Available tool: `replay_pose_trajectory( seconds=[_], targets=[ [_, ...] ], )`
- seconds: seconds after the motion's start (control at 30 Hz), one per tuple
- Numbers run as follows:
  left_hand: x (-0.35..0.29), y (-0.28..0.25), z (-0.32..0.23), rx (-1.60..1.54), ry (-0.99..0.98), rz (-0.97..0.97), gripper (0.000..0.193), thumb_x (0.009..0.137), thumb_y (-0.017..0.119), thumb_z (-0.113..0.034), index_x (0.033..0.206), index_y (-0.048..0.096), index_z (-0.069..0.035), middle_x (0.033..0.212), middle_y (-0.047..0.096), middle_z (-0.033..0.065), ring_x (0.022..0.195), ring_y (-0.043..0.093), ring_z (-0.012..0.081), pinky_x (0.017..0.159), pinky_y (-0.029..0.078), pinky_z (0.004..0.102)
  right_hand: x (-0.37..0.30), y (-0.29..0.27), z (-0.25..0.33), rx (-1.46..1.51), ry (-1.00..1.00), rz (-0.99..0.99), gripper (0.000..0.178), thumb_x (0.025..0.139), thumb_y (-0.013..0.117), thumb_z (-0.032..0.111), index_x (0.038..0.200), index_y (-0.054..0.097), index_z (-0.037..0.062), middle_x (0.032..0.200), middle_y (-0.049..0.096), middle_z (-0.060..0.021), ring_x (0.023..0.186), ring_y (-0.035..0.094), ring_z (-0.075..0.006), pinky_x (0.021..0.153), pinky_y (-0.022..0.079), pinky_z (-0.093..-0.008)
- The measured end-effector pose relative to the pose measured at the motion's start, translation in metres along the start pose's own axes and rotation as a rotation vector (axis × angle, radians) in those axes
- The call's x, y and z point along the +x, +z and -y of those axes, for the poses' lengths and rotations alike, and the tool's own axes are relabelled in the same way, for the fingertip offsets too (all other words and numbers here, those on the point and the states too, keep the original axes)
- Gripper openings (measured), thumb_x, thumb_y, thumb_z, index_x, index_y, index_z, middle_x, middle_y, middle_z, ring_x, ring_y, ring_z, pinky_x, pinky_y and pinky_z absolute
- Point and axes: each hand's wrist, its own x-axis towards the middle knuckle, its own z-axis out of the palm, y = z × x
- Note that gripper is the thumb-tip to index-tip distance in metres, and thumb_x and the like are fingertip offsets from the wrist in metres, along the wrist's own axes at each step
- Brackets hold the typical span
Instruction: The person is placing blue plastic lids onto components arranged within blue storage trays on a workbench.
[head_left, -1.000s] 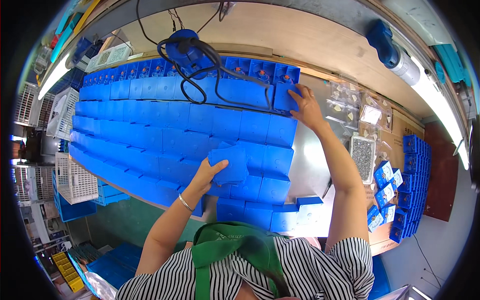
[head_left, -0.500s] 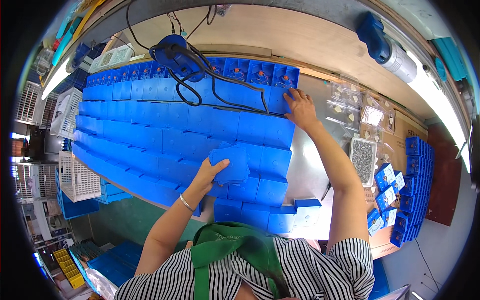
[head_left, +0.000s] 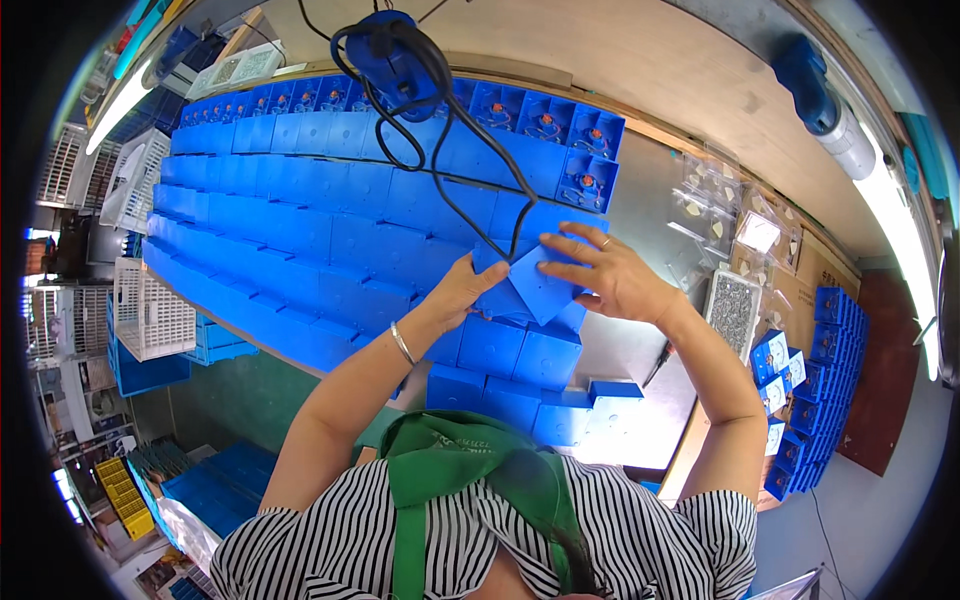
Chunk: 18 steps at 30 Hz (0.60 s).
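My left hand (head_left: 468, 292) grips a small stack of thin blue square covers, thumb on top, above the rows of blue boxes. My right hand (head_left: 612, 275) holds a blue square cover (head_left: 545, 284) by its right side, turned askew against that stack. Its fingers lie over the upper edge and the thumb is near the lower right edge. Beyond the hands, an uncovered blue box (head_left: 588, 182) shows orange and metal parts inside. Covered blue boxes (head_left: 330, 215) fill the rows to the left.
A blue tool with black cable (head_left: 395, 65) hangs over the boxes. At the right are a tray of small metal parts (head_left: 732, 310), clear plastic cases (head_left: 705, 205) and stacked blue boxes (head_left: 825, 380). A thin dark tool (head_left: 660, 362) lies on the metal tabletop.
My right hand has come back from the far right box, which now stands uncovered, to the stack with a cover. My left hand has moved right and slightly farther away.
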Motion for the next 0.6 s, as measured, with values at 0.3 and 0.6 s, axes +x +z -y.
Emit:
replay_pose_trajectory(
  seconds=[0.3,0.6],
  targets=[
    [0.003,0.018,0.014,-0.027,0.154,-0.091,0.062,0.079,0.077,-0.019,0.130,0.048,0.001,0.117,0.060,0.0122,0.103,0.061,0.0188,0.084,0.054,0.0323,-0.019,0.039,0.016,0.257,0.412,-0.209,0.060,0.069,0.078,0.017,0.126,0.061,0.0111,0.138,0.043,-0.0284,0.124,0.044,-0.0455,0.102,0.042,-0.0470],
    [-0.002,0.003,0.010,-0.037,0.102,-0.040,0.062,0.086,0.071,-0.021,0.138,0.043,-0.005,0.128,0.057,0.0086,0.111,0.059,0.0184,0.088,0.053,0.0291,-0.011,0.023,-0.078,-0.111,0.531,-0.428,0.076,0.062,0.085,0.031,0.130,0.057,0.0118,0.143,0.042,-0.0216,0.125,0.043,-0.0426,0.106,0.038,-0.0478]
  ],
)
